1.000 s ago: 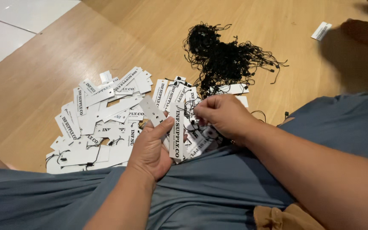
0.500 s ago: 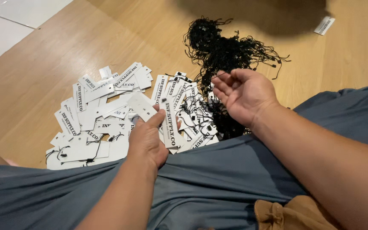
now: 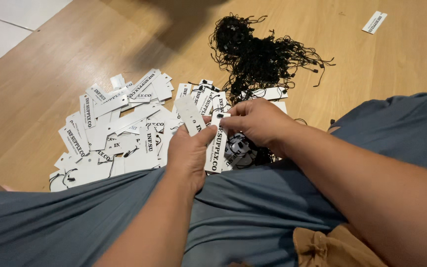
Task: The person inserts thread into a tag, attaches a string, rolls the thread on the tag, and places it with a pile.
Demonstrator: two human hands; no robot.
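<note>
Wooden floor [image 3: 50,74], person seated. Left hand [image 3: 189,153] pinches a few white card tags [image 3: 193,118]; right hand [image 3: 255,121] grips one tag [image 3: 216,143] at its punched end, probably threading a string. Loose tag pile [image 3: 114,128] at 9 o'clock, black string tangle [image 3: 258,54] at 12. No containers.

White tags [image 3: 119,133] with black lettering; black strings [image 3: 260,57]; light brown wooden floor [image 3: 50,64]; grey-blue garment [image 3: 253,217].
</note>
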